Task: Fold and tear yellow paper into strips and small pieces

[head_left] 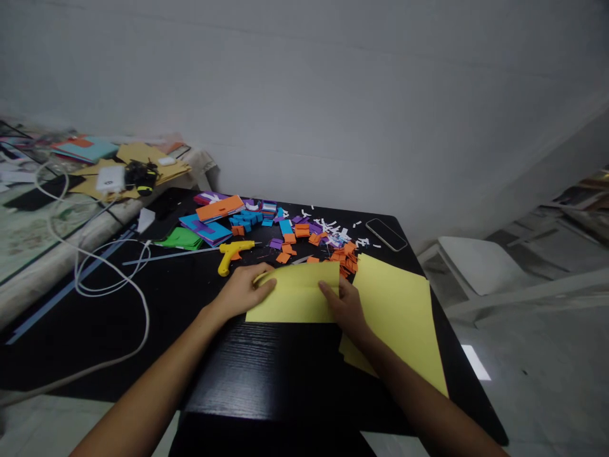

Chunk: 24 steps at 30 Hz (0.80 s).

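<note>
A yellow paper sheet (290, 304) lies on the black table in front of me, its far part folded over toward me and slightly raised. At its left end, my left hand (242, 291) grips the folded part, thumb on top and fingers curled behind it. My right hand (346, 306) pinches the fold near the right end. Beside the right forearm rests a stack of larger yellow sheets (394, 311), partly under that arm. A yellow glue gun (231, 255) lies just beyond the left hand.
Orange pieces (343, 257), blue pieces (246, 219), white scraps and green paper (181, 238) lie behind the sheet. A phone (386, 234) is at the back right. A white cable (143, 304) loops across the left side. A white chair (471, 260) stands at right.
</note>
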### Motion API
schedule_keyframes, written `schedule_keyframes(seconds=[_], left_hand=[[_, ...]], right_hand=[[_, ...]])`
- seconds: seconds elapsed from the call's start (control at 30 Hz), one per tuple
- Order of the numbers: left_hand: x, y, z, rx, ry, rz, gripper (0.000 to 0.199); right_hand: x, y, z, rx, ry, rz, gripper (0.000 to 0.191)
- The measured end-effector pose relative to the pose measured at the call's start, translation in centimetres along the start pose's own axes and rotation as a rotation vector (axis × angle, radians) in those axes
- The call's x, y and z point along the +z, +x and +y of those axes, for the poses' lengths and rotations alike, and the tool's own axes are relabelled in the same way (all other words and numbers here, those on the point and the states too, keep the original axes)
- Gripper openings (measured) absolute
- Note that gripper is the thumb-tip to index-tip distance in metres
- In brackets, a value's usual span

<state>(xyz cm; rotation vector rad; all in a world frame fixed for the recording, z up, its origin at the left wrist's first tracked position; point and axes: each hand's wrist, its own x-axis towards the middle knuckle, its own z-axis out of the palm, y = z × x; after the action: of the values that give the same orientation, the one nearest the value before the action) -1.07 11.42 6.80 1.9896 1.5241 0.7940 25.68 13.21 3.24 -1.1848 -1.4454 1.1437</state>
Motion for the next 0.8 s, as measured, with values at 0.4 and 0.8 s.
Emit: schedule_keyframes(seconds=[0.4,0.8], left_hand=[[1.4,0.8,-0.6,-0.219,-0.76,0.287,0.063],[0.2,0.5,-0.4,-0.075,-0.51,0.278,0.029]], right_hand=[[-0.6,0.7,-1.4,0.156,0.266,0.163,0.073],[-2.3,0.9,-1.7,-0.109,-0.135,0.132,0.029]])
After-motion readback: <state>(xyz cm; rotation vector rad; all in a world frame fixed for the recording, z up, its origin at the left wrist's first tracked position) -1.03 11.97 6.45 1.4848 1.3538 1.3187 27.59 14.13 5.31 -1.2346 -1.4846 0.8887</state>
